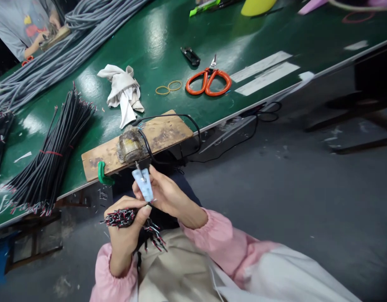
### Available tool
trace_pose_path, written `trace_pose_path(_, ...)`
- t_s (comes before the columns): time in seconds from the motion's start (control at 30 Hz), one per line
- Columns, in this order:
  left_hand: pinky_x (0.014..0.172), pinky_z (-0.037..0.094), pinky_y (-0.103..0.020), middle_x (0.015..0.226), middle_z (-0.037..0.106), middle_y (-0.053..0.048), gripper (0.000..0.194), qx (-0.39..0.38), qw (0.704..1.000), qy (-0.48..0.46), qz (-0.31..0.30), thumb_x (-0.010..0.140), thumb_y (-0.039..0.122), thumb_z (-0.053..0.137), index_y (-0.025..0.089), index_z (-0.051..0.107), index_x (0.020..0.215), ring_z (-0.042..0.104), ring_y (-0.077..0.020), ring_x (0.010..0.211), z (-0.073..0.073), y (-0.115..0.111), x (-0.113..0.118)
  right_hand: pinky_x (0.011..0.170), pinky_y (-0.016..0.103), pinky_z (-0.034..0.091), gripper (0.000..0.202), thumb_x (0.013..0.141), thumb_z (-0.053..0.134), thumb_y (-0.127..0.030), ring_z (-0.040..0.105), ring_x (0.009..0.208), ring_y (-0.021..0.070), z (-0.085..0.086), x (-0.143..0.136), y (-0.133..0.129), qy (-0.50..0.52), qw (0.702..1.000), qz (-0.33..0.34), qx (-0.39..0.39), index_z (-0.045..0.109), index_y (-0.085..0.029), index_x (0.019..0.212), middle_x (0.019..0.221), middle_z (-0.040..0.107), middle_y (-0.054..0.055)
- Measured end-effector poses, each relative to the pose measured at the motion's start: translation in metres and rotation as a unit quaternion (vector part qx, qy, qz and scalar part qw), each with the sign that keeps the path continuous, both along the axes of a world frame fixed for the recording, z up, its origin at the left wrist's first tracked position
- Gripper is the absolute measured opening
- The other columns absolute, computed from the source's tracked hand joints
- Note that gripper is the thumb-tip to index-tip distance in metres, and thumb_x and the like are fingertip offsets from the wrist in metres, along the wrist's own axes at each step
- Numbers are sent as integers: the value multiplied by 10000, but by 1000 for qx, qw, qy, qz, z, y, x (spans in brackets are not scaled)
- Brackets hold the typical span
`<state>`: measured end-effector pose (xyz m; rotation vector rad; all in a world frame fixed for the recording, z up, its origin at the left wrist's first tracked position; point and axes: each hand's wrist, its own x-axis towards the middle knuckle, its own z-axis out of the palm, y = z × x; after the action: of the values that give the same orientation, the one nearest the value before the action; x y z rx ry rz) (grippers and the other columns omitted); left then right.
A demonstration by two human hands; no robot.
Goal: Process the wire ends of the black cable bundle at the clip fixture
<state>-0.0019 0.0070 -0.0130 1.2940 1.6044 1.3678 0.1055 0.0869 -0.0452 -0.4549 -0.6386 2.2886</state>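
My left hand (126, 226) is closed round a bunch of short black cables (121, 218) with stripped red, white and black wire ends. My right hand (168, 193) is beside a light blue piece (143, 184) on a thin metal shaft that sticks out of a small motor (130, 144). Its fingers are bent near the blue piece's lower end, close to my left fingertips; what they hold, if anything, is too small to name. The motor sits on a wooden board (168, 130), which a green clamp (102, 173) holds at the table edge.
On the green table (155, 50) are a tied black cable bundle (59, 151), a white cloth (124, 90), rubber bands (168, 87), orange-handled scissors (208, 82), a black cutter (191, 56) and long grey cables (83, 42). Another person (23, 25) works at the upper left.
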Motion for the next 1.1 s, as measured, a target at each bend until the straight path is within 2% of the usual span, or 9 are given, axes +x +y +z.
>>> trace_pose_path(0.17,526,535,-214,604,722,1,62,1,1000,10,-5,721,204,793,225,776,665,653,-129,530,4,-1,2,478,212,361,596,655,727,-732,435,490,85,-15,10,-4,-28,998,-58,-25,658,-145,580,529,565,9)
trace_pose_path(0.3,532,550,-240,610,727,-12,69,-7,999,28,-13,722,244,801,224,776,661,658,-145,534,4,-5,2,499,230,375,461,768,730,-591,466,508,99,-16,28,-18,-114,976,-157,101,681,-161,610,523,565,-2)
trace_pose_path(0.4,533,548,-240,619,732,-14,63,-17,999,36,-19,727,240,802,225,779,670,659,-146,539,4,-10,2,516,255,413,282,879,680,-379,516,530,120,-8,41,-30,-175,907,-255,286,706,-184,677,554,605,4)
trace_pose_path(0.5,531,542,-231,627,737,-13,45,-18,999,30,-30,727,212,803,224,783,688,659,-141,540,3,-13,4,555,288,463,70,865,681,-205,574,580,139,3,49,-36,-219,796,-327,461,750,-211,858,675,691,28)
trace_pose_path(0.6,522,534,-223,628,738,-9,47,-16,999,20,-41,719,195,807,223,783,691,650,-132,529,3,-13,6,587,306,495,139,849,681,-138,615,627,152,8,50,-38,-260,728,-331,541,748,-222,938,745,720,40)
trace_pose_path(0.8,508,519,-223,591,728,-10,59,-29,999,23,-31,726,215,794,211,777,670,646,-134,506,-1,-10,7,548,283,498,155,830,687,-60,630,598,152,2,46,-44,-229,746,-370,505,712,-190,910,691,712,41)
trace_pose_path(0.97,460,526,-221,520,705,-9,146,-98,992,-72,-35,783,279,742,179,735,676,653,-147,440,-5,-10,5,475,254,461,204,913,664,-262,567,491,122,4,51,-42,-139,853,-255,434,661,-181,725,576,656,17)
trace_pose_path(1.03,457,524,-225,518,700,-12,137,-119,988,-83,-53,759,284,756,170,722,692,651,-152,438,-4,-8,5,505,261,466,259,925,649,-297,561,508,119,8,51,-38,-162,850,-246,437,658,-175,697,577,658,17)
trace_pose_path(1.1,457,508,-223,526,693,-9,154,-124,987,-71,-70,698,286,785,168,692,663,642,-149,453,-3,-6,5,574,280,484,200,908,673,-272,590,592,135,12,48,-34,-211,811,-256,482,685,-163,741,644,691,37)
